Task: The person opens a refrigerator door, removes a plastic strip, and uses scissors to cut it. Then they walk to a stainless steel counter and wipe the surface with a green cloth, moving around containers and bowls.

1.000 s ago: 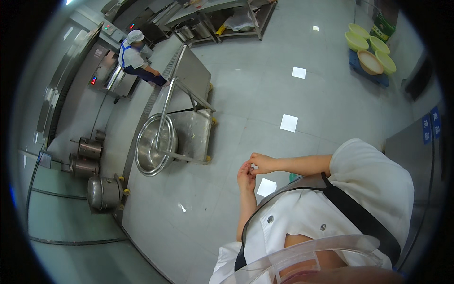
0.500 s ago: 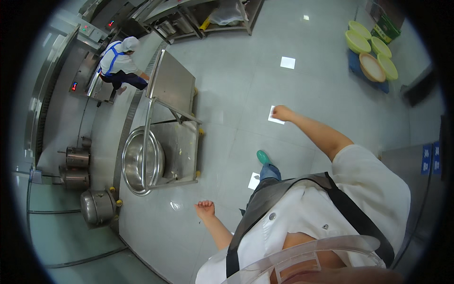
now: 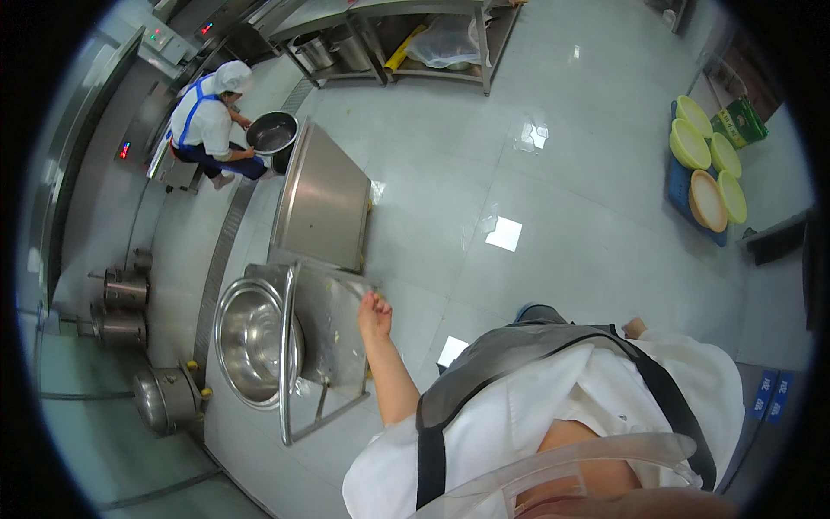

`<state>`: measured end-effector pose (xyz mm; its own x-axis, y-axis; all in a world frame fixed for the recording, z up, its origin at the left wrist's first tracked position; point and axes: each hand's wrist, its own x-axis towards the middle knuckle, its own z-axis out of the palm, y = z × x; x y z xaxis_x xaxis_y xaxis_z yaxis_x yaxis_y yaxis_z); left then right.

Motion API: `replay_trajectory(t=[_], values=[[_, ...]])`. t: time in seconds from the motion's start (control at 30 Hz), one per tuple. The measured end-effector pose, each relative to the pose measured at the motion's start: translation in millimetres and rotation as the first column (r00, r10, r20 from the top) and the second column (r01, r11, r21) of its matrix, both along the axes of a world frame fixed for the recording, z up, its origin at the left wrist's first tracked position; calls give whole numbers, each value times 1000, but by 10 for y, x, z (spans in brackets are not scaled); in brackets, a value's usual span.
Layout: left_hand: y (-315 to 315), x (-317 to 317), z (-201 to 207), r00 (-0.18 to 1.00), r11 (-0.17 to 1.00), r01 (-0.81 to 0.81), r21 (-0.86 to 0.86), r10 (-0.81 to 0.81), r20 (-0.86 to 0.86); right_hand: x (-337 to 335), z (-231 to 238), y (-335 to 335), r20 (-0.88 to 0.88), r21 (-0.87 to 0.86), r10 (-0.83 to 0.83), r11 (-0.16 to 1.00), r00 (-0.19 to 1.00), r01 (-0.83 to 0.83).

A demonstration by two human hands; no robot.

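Observation:
My left hand (image 3: 375,315) is loosely curled with nothing showing in it. It appears over the right edge of a steel cart (image 3: 337,333), and I cannot tell whether it touches. On that cart's low platform sits a wide, shiny metal basin (image 3: 251,337), beside the tubular handle (image 3: 287,363). Only a small part of my right hand (image 3: 635,328) shows past my body and apron, its fingers hidden. Left of the cart a co-worker (image 3: 207,121) in white with blue straps bends forward, hands on a dark round pan (image 3: 272,132).
Several steel pots (image 3: 164,400) stand along the left wall. A steel table with a lower shelf (image 3: 441,73) is at the far side. Yellow-green basins (image 3: 690,143) rest on a blue base at the right. Wet patches (image 3: 484,227) shine on the grey floor.
My left hand has moved up beside the cart. My right arm has dropped back behind my body. The co-worker now has a dark pan in hand. The surroundings have shifted in view.

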<state>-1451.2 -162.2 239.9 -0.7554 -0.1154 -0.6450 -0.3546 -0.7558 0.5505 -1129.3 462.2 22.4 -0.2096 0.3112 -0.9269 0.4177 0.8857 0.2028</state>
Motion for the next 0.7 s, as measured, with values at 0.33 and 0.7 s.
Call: replay_trajectory(t=[0.33, 0.7], values=[[451, -2631, -116, 988, 952, 21, -304, -67, -138, -2819, -298, 821, -48, 3, 477, 879, 877, -478], [375, -1945, -1568, 630, 862, 397, -315, -6, 776, -9431, 1066, -213, -845, 18, 187, 946, 501, -323]])
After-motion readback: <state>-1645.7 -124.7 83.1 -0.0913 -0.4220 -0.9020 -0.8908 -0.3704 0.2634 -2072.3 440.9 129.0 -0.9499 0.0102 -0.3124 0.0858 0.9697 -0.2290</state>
